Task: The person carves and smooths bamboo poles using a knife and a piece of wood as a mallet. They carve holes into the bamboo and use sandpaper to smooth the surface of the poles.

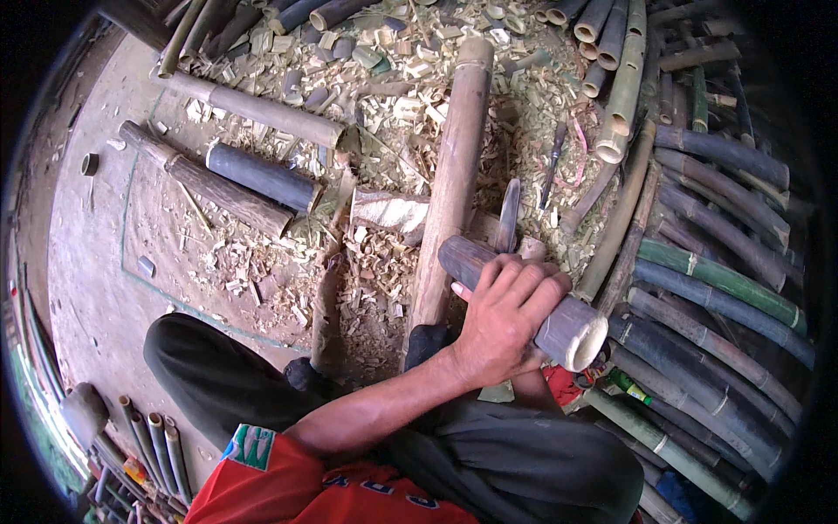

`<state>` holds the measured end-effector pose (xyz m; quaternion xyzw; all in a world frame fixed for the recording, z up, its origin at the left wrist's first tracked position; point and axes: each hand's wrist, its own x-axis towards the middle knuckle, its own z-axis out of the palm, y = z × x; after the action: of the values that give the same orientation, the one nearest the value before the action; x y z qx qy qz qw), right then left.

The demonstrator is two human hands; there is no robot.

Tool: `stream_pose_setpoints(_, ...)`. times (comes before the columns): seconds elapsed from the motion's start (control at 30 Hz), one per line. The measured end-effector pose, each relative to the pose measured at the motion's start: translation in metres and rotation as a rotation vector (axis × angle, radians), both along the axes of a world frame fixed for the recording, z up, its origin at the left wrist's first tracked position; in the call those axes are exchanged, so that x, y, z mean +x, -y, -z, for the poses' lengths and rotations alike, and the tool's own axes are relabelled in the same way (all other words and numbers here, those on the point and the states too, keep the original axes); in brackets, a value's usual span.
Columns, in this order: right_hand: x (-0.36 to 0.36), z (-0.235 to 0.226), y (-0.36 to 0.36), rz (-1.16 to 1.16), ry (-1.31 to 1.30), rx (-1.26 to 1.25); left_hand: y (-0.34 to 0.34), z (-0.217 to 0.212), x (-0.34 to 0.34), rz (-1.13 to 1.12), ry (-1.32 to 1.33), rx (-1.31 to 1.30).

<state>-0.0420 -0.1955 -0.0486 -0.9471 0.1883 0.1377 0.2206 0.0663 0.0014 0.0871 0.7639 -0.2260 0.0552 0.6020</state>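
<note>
the largest thing seen was the dusty concrete floor (96, 262), over which a thick litter of pale bamboo chips (393, 79) and shavings was spread. to the right a big pile of dark and green bamboo poles (724, 288) was stacked, bending round the rim of the view. a long tan bamboo pole (454, 175) was laid upright through the middle, its far end among the chips and its near end by the person's knees. on the left three cut lengths were found lying aslant and near one another: a pale one (253, 109), a dark grey one (262, 175) and a brown, rough one (209, 183). the person's dark trousers (218, 375) and orange shirt (288, 489) were seen at the lower edge. a short, thick bamboo section (572, 327) was held across the long pole, its hollow pale cut end turned toward the lower right and its darker end reaching to the upper left. the left hand (502, 319) was clenched over this section from above, fingers wrapped across its top. just beyond it a broad blade (508, 214) was seen standing on edge, touching or very close to the section; its handle was hidden. the right hand was covered by the left forearm and the section, so its state could not be told. a small knife-like tool (552, 162) was lying among the shavings further off.
</note>
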Motion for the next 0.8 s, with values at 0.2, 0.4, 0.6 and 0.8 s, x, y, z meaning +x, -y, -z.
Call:
stream_pose_setpoints(0.2,0.001,0.012,0.013,0.003,-0.059,-0.07,-0.001,0.018,0.016,0.014,-0.043,0.009)
stream_pose_setpoints(0.4,0.009,0.014,0.023,-0.01,-0.083,-0.111,-0.004,0.021,0.02,0.086,-0.065,0.039)
stream_pose_setpoints(0.6,0.017,0.019,0.037,-0.039,-0.097,-0.154,-0.01,0.021,0.019,0.057,-0.059,0.016)
stream_pose_setpoints(0.8,0.035,0.018,0.077,-0.054,-0.105,-0.207,-0.011,0.022,0.022,0.066,-0.031,0.015)
